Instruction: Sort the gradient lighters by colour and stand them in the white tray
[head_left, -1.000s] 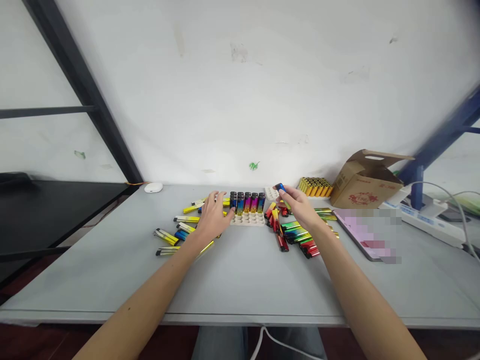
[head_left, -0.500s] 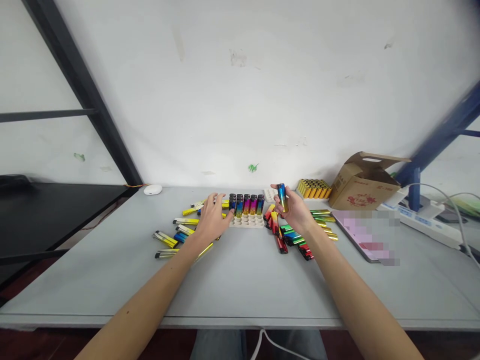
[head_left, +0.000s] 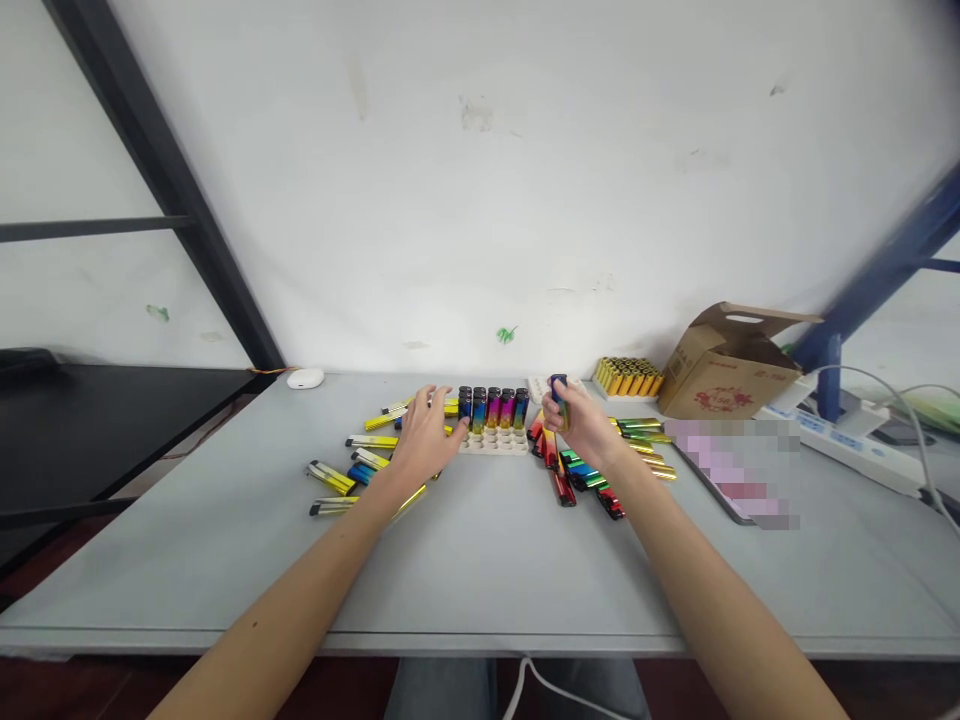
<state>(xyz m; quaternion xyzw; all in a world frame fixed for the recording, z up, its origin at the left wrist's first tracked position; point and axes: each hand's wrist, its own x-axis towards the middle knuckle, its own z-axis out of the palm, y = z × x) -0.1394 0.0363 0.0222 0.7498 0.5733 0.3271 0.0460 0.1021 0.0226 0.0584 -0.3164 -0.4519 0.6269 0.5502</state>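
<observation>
While the held lighter (head_left: pixel 565 412) was being shown in looser fingers half a second ago, it is now being gripped upright in the closed right hand (head_left: pixel 589 430), the thumb being laid near its dark top. By this, the piece is probably being handled singly, not yet being racked. The left hand (head_left: pixel 426 440) is being kept spread at the left end of the rack (head_left: pixel 499 441); whether a lighter is being touched there cannot be told. Standing lighters (head_left: pixel 493 410) are being carried along the rack's far side, its near holes being left unfilled. Toward the table's (head_left: pixel 487 570) near edge, a bare strip is being left for moving; rightward, room is being narrowed by loose red and green lighters (head_left: pixel 566 487) and the cardboard box (head_left: pixel 727 388) near the far edge.
</observation>
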